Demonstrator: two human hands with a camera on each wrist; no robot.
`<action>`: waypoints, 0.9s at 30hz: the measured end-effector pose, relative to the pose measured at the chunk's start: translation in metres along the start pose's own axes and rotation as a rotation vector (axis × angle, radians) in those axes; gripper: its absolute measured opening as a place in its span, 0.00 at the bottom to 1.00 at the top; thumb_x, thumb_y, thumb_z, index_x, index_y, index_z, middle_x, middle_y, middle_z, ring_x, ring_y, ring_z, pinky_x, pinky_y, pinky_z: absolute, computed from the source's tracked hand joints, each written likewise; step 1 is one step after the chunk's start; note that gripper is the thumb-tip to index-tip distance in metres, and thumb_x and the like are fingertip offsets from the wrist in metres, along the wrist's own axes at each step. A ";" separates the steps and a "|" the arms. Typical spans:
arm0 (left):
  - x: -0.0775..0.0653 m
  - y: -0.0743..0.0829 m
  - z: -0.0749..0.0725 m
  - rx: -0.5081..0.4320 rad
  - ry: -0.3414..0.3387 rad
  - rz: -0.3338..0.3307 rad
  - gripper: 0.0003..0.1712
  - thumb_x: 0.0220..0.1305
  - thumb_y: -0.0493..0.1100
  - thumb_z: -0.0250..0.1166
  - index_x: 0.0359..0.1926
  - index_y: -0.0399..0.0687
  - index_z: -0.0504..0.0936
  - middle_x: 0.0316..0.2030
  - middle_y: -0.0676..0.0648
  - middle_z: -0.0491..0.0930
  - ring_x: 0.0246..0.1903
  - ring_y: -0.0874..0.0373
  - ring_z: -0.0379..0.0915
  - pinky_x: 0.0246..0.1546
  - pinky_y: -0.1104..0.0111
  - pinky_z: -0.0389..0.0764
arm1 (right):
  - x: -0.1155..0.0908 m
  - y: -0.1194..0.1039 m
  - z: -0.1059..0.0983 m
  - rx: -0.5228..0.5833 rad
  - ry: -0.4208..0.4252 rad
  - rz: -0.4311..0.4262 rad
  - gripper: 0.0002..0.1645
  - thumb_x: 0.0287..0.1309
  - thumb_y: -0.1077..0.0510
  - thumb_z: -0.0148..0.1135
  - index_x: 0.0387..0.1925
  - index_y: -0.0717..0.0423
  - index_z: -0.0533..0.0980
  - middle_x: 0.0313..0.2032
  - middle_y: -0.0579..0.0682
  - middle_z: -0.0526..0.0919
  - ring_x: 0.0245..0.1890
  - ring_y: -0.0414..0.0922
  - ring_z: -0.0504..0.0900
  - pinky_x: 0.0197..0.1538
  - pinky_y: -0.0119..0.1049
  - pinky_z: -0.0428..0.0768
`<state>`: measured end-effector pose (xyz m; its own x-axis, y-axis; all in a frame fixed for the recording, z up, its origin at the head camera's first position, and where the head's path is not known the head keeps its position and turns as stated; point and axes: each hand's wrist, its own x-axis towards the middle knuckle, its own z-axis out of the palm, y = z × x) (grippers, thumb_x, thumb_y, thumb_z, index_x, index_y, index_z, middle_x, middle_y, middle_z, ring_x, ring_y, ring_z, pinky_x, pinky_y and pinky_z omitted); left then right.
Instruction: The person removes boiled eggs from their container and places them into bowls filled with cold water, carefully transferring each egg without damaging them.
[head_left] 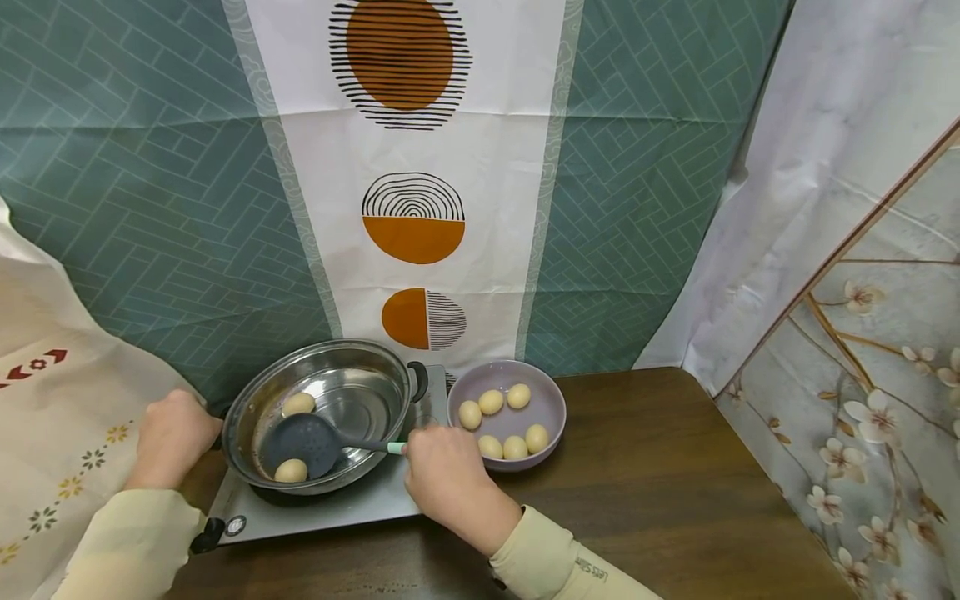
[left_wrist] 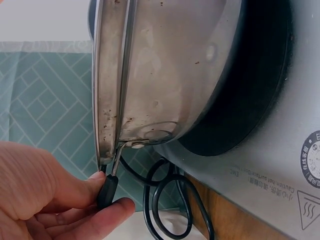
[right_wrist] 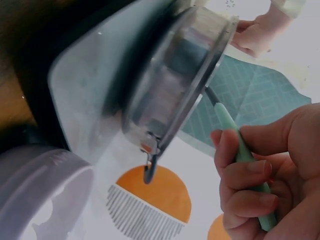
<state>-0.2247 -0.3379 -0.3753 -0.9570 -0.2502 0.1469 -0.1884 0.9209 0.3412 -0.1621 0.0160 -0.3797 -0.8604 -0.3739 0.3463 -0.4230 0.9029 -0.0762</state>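
Note:
A wide steel pot (head_left: 360,379) with black side handles stands on a flat silver cooktop. My left hand (head_left: 174,433) pinches the pot's left handle (left_wrist: 107,192) between thumb and fingers. In my right hand (head_left: 453,479) is a skimmer, its mint-green handle (right_wrist: 240,145) gripped by curled fingers. The skimmer's round dark grey head (head_left: 318,440) lies low inside the pot. One pale yellow egg (head_left: 291,471) overlaps the near edge of that head, and another egg (head_left: 298,404) sits behind it by the pot's left wall.
A lilac bowl (head_left: 551,433) holding several pale eggs (head_left: 491,402) stands right of the cooktop (head_left: 330,517). A black cord (left_wrist: 175,175) coils behind the cooktop. Patterned cloth (head_left: 465,150) hangs behind the wooden table (head_left: 645,492), with a floral covering (head_left: 862,417) at the right.

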 end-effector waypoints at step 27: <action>-0.003 0.001 -0.001 0.001 -0.007 0.001 0.19 0.45 0.43 0.64 0.08 0.45 0.65 0.11 0.45 0.69 0.18 0.47 0.64 0.16 0.61 0.64 | 0.005 0.040 -0.028 0.491 -0.210 0.259 0.16 0.60 0.51 0.55 0.19 0.47 0.79 0.14 0.41 0.71 0.15 0.39 0.67 0.18 0.33 0.66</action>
<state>-0.2218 -0.3361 -0.3744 -0.9588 -0.2471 0.1404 -0.1876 0.9214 0.3402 -0.1753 0.0564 -0.3550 -0.9699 -0.2332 0.0699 -0.2302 0.7854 -0.5746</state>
